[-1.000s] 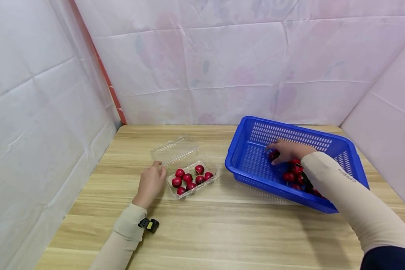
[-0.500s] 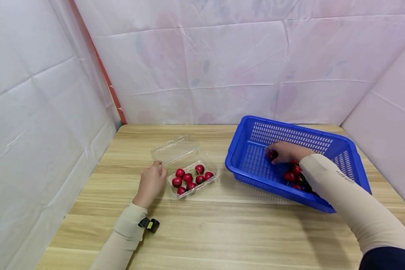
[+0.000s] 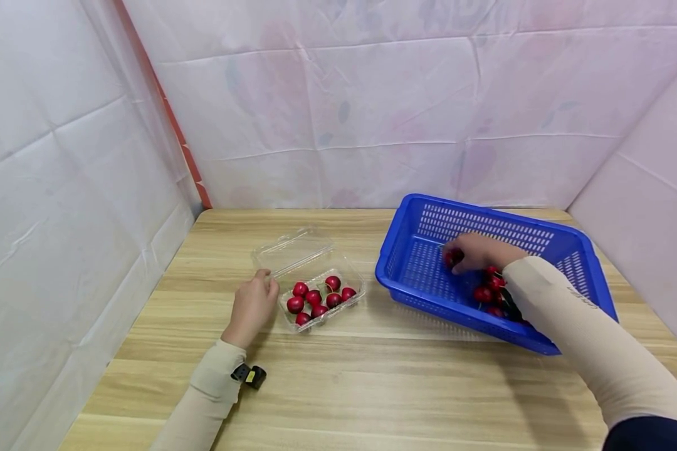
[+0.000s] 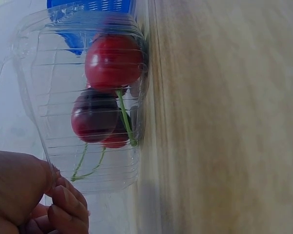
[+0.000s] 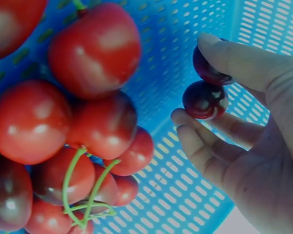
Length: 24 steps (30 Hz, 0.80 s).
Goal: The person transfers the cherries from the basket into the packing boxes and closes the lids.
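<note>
My left hand (image 3: 252,307) pinches the left edge of a clear plastic clamshell box (image 4: 53,112), near its lid hinge. The lid (image 3: 284,254) lies folded back, and several red cherries (image 3: 313,297) sit in the tray. Inside the blue basket (image 3: 423,305), my right hand (image 3: 476,252) holds two dark cherries, an upper cherry (image 5: 207,68) and a lower cherry (image 5: 205,101), between thumb and fingers. More red cherries (image 5: 29,122), some with green stems, lie heaped in the basket next to that hand; the right forearm hides part of the heap in the head view.
Both containers stand on a wood-grain table (image 3: 361,388), the basket to the right of the box. White sheeting (image 3: 338,113) hangs behind the table and along both sides. A small black device (image 3: 249,374) is strapped at the left wrist.
The right hand's fingers have drawn in around the dark cherries and shifted very slightly left within the basket. The left hand and the clamshell box have stayed in place.
</note>
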Motion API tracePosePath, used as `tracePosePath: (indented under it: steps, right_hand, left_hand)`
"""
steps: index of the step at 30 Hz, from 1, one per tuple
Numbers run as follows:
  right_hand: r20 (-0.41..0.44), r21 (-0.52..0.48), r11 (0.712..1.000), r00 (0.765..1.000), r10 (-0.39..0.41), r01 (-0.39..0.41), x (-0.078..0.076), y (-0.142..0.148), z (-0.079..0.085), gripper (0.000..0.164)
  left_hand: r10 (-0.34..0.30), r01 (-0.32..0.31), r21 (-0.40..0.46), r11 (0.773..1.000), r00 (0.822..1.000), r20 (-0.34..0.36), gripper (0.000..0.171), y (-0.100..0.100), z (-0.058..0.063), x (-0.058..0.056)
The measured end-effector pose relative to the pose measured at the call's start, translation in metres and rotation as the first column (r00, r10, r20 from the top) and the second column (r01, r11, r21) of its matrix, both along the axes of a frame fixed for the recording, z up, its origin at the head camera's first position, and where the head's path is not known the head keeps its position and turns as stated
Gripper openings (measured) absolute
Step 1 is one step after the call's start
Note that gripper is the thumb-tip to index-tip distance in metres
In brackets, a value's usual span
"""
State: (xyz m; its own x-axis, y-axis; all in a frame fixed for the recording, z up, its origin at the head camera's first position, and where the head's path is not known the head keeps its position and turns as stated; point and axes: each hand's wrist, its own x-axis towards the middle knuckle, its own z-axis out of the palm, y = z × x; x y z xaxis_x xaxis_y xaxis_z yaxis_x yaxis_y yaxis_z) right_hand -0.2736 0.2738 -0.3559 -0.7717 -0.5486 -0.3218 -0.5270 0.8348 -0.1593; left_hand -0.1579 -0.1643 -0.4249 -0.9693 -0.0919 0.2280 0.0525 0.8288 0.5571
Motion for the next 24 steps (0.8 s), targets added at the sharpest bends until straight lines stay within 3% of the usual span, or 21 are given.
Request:
tracePosePath:
  steps: [17,24]
  right_hand:
    - [-0.123,-0.115,0.992,0.992,0.029,-0.043,0.013,-0.004,0.014,0.032]
    - [-0.177,-0.196,0.980,0.984,0.002,-0.037,0.018,-0.005,0.029,0.033]
  left_hand:
    - [-0.008,0.008,-0.005,1.000,1.000,0.014,0.034,-0.001,0.001,0.000]
    - [-0.008,0.008,-0.003,1.000,1.000,0.015,0.034,0.000,0.001,0.000]
